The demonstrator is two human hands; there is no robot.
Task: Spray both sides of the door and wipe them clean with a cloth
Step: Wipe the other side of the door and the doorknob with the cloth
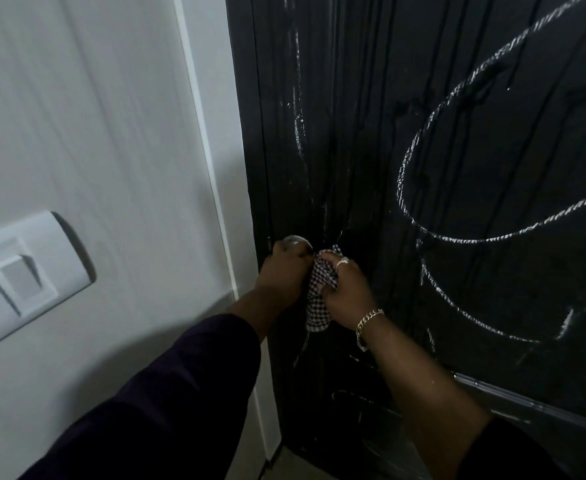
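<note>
A black door (440, 116) fills the right of the view, streaked with wet drips and marked with white chalk loops. At its left edge sits a round metal knob (294, 241); my left hand (286, 271) grips it. Right beside it, my right hand (345, 292) holds a bunched black-and-white checked cloth (319, 299) against the door just right of the knob. The cloth hangs down between my two hands. No spray bottle is in view.
A white wall (94, 116) with a white door frame (212, 168) stands to the left of the door. A white light switch (21, 275) sits on the wall at left. A strip of floor (295, 462) shows below the door.
</note>
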